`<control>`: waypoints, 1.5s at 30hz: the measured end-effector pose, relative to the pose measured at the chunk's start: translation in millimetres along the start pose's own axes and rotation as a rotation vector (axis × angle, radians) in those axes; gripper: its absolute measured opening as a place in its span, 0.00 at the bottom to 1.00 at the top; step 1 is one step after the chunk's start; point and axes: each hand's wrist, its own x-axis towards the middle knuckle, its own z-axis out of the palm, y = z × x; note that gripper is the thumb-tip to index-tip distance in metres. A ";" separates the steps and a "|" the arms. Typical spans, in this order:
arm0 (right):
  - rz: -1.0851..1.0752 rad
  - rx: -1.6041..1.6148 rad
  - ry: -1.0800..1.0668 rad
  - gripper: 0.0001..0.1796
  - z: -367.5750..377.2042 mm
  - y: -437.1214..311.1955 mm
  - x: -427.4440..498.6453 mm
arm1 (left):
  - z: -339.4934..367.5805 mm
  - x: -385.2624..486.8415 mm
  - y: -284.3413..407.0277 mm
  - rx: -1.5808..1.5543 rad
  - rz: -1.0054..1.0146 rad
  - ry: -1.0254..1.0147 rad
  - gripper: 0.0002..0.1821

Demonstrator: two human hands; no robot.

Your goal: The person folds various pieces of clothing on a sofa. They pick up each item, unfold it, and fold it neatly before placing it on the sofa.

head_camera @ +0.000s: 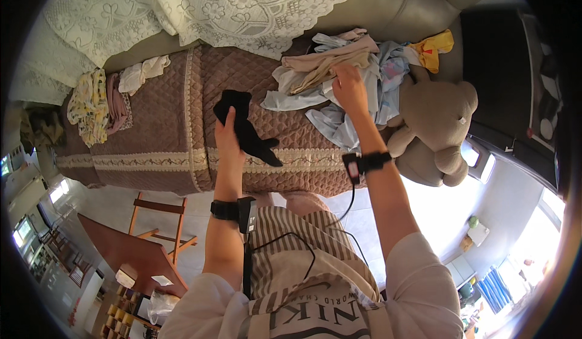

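Note:
Black socks (241,120), or a similar small black cloth item, hang from my left hand (228,134) above the brown quilted sofa cover. My right hand (349,86) is at a heap of loose clothes, its fingers closed at a beige garment (318,76); how firmly it grips cannot be told. Pale blue and white clothes (334,125) lie under and beside that hand. Behind it rests a pink garment (329,53). A yellow garment (434,50) lies at the right end of the heap, by the sofa's back.
A large plush bear (432,120) sits right of the clothes. At the left lie a floral garment (91,107), a mauve one (117,102) and a white one (144,71). Lace covers (236,7) drape the backrest. A wooden chair (159,207) and a brown table (132,252) stand lower left.

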 end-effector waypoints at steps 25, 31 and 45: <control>0.133 -0.245 0.166 0.28 -6.1 26.9 -20.0 | -41.3 43.4 -49.9 0.574 0.028 0.250 0.40; 0.232 -0.168 0.028 0.21 -42.6 89.5 1.2 | -11.8 32.6 -49.7 0.599 0.355 0.206 0.27; -0.036 0.847 -0.634 0.09 -145.6 -78.2 -25.6 | 86.9 -36.3 20.2 1.133 0.997 -0.826 0.23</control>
